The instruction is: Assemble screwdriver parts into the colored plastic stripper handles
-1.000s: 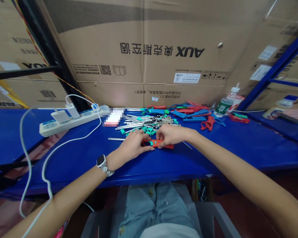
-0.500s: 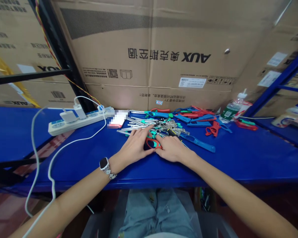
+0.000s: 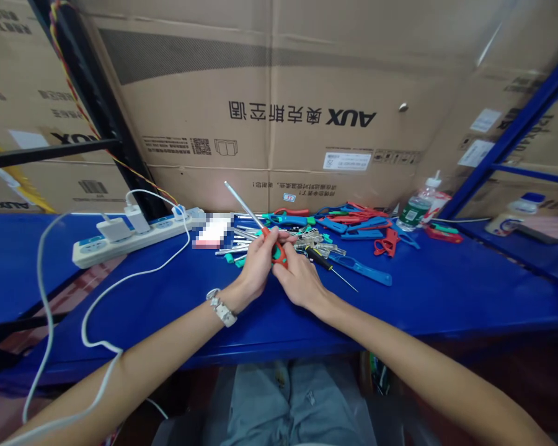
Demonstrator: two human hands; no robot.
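Orange-handled tool (image 3: 279, 254) raised | left hand (image 3: 256, 265), right hand (image 3: 300, 277): fingers closed on it | screwdriver (image 3: 319, 257) near right | table (image 3: 270, 339) edge below wrists

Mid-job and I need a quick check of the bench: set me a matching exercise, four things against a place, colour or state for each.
Things
1. Power strip
2. Screwdriver
3. Bottle with green label
4. Orange piece with a metal rod

Matches
A. Clear, with a whitish cap
B. Held between left hand and right hand
C. White, with plugs in it
D. Black and yellow handle, lying on the blue surface

Pairs: 1-C, 2-D, 3-A, 4-B
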